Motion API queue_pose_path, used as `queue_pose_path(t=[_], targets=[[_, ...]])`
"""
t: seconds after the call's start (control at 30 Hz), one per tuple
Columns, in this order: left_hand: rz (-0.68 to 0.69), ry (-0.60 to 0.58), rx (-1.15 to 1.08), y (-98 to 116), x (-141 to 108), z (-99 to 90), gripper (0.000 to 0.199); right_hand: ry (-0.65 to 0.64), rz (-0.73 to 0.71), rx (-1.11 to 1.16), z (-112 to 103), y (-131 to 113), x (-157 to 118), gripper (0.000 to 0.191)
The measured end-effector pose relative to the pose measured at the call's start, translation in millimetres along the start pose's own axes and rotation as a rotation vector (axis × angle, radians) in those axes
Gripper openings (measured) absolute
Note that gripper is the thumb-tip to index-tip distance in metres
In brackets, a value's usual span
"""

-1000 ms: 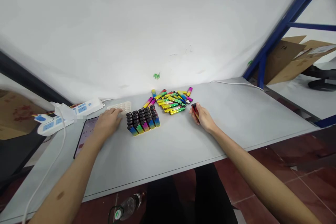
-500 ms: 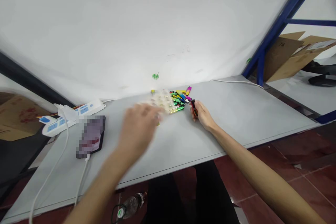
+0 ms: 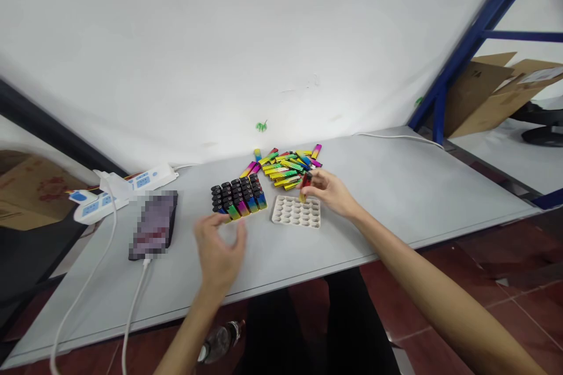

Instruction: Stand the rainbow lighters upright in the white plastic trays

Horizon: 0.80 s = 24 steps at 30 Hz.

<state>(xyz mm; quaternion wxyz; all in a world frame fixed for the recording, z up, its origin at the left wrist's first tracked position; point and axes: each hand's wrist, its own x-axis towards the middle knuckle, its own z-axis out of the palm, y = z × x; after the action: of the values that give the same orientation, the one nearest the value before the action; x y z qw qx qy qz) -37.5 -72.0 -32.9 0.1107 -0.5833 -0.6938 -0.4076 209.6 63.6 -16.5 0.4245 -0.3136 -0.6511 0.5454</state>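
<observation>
My right hand (image 3: 328, 192) pinches a red and yellow lighter (image 3: 304, 186) over the back right part of a white tray (image 3: 296, 212) with rows of round holes. My left hand (image 3: 221, 249) has thumb and fingers apart, holding nothing, just in front of a block of upright lighters (image 3: 240, 196) with black tops, standing in rows. Behind the tray lies a loose pile of shiny coloured lighters (image 3: 285, 167), mostly yellow, green and blue. Two pink and yellow ones (image 3: 250, 170) lie just behind the block.
At the left of the grey table (image 3: 373, 187) are a phone (image 3: 153, 225) with a white cable and a white power strip (image 3: 127, 190). A white wall rises behind the table. Blue metal posts (image 3: 438, 114) and cardboard boxes (image 3: 479, 91) stand at the right. A bottle (image 3: 220, 343) is on the floor.
The white tray, blurred beside my left hand before, now lies flat nearer the front edge. My left hand has moved down and left, off it. My right hand has shifted slightly left with a lighter.
</observation>
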Motion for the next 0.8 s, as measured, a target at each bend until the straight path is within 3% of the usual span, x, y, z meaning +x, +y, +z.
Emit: queue_pose_path(t=[0.07,0.1,0.17,0.27,0.37,0.57,0.7,0.8], targets=[[-0.124,0.024,-0.031,-27,7,-5.4,0.054,-0.004,-0.009,-0.127,12,-3,8,0.034],[-0.139,-0.023,-0.051,-39,12,-5.4,0.07,0.02,-0.016,-0.209,18,-4,12,0.037],[-0.138,-0.176,-0.131,-58,22,-1.9,0.098,0.083,-0.03,-0.371,29,-2,22,0.044],[-0.183,-0.449,-0.187,-74,38,5.1,0.117,0.118,-0.049,-0.53,41,3,34,0.049],[-0.249,-0.563,-0.171,-76,49,7.7,0.12,0.068,-0.053,-0.623,48,7,38,0.049],[-0.228,-0.645,-0.199,-81,66,4.6,0.121,-0.05,-0.041,-0.807,49,6,36,0.042],[-0.254,-0.657,-0.219,-94,80,-0.3,0.119,-0.139,-0.033,-0.926,50,6,37,0.039],[-0.279,-0.645,-0.199,-106,92,-2.7,0.123,-0.132,-0.005,-0.933,52,7,36,0.038]])
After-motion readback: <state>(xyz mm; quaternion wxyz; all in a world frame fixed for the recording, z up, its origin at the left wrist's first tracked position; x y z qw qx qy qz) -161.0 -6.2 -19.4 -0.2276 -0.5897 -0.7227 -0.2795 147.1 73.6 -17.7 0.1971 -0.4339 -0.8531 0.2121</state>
